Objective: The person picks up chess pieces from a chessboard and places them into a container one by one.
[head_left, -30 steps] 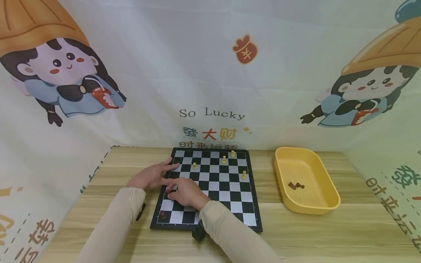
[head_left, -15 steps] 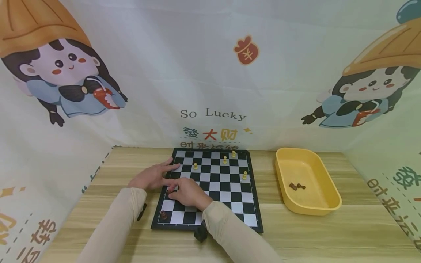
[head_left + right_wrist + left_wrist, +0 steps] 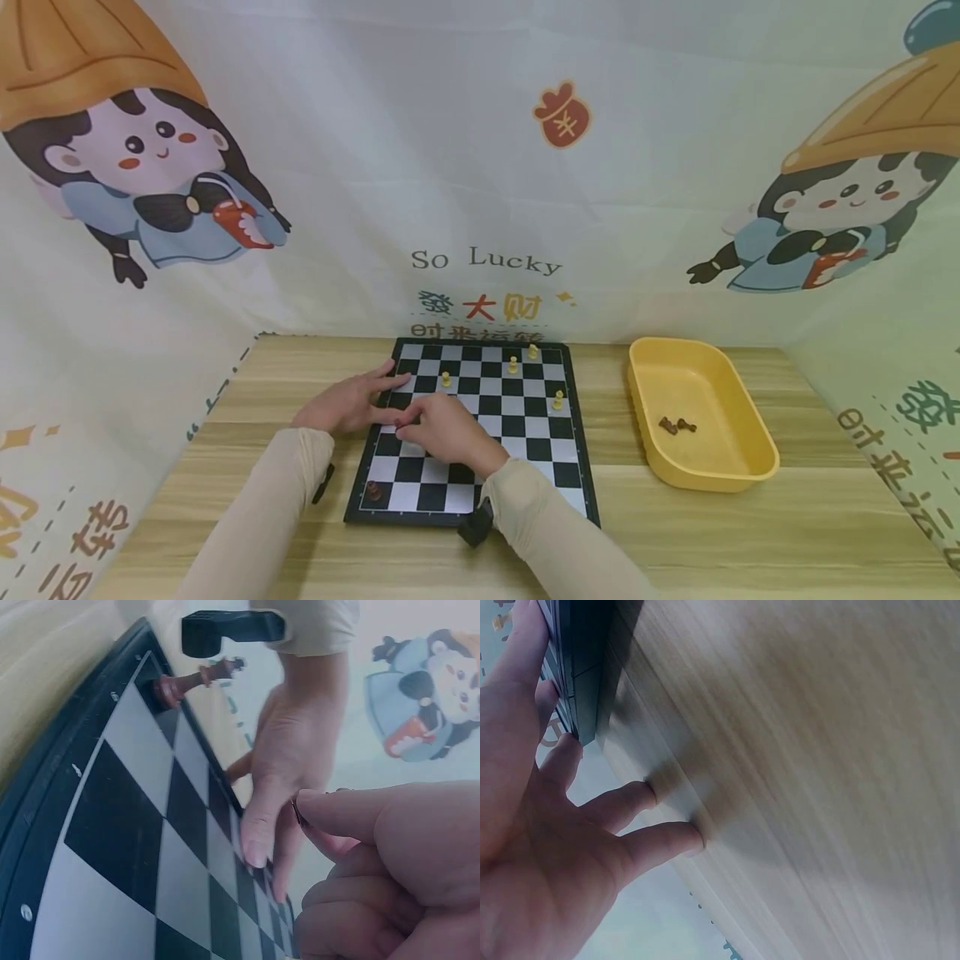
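A black-and-white chessboard [image 3: 510, 427] lies on the table. My left hand [image 3: 347, 404] rests at its left edge, thumb and forefinger stretched over the squares; in the left wrist view other fingers of that left hand [image 3: 562, 832] reach down to the wood. Above the left squares my right hand [image 3: 450, 432] pinches a small dark chess piece [image 3: 298, 813], mostly hidden by the thumb and fingers. One tall brown chess piece [image 3: 373, 490] stands on the near left corner square. Across the far half stand several yellow chess pieces, one being a pawn-like piece [image 3: 446, 379].
Right of the board stands a yellow tray [image 3: 738, 479] with several brown chess pieces [image 3: 677, 426] lying in it. The wooden table [image 3: 810, 525] extends around both. A printed cloth [image 3: 480, 167] hangs close behind the board.
My right hand has lifted from a left-side square and shifted slightly right and away from me, with the chess piece pinched. The left hand keeps its place on the board's edge.
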### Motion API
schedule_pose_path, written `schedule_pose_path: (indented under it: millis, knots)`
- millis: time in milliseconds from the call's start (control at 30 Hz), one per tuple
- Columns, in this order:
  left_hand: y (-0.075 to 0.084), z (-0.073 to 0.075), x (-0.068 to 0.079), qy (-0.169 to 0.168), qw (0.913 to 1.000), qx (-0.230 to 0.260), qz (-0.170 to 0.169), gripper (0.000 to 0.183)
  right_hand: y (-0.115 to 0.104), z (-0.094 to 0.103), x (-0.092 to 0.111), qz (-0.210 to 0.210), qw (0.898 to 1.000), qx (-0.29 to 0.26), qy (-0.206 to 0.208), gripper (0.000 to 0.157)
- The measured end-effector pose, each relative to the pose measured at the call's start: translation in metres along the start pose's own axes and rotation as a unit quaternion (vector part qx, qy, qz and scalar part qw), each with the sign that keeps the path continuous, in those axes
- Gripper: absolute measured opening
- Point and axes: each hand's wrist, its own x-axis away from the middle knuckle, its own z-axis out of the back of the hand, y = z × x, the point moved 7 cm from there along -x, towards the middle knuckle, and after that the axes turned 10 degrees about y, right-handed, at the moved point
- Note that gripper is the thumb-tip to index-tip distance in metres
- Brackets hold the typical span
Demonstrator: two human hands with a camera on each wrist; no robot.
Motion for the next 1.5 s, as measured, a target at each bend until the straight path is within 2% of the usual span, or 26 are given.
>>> schedule_pose_path:
  millis: [133,333,600,967,1267,1500]
  knots:
    - [0.0,0.001,-0.001,-0.002,1.0,0.001,0.003,0.076,0.001,0.01,0.002,0.007,1.0,-0.016,0.011,0.017]
    - [0.0,0.001,-0.003,-0.008,0.9999,0.003,0.008,0.082,0.003,0.025,0.01,-0.008,0.998,-0.051,0.027,0.018]
    - [-0.002,0.003,-0.003,-0.014,0.9997,-0.001,0.018,0.082,0.003,0.046,0.019,-0.016,0.996,-0.065,0.052,0.02]
    - [-0.004,-0.001,-0.004,-0.017,0.9993,0.008,0.034,0.083,0.015,0.073,0.036,-0.042,0.99,-0.105,0.085,0.023]
    - [-0.002,-0.001,-0.003,-0.018,0.9994,0.008,0.029,0.085,0.019,0.083,0.045,-0.051,0.987,-0.117,0.099,0.024]
    - [-0.002,-0.003,-0.002,-0.021,0.9988,0.017,0.041,0.083,0.028,0.093,0.05,-0.063,0.981,-0.145,0.113,0.023]
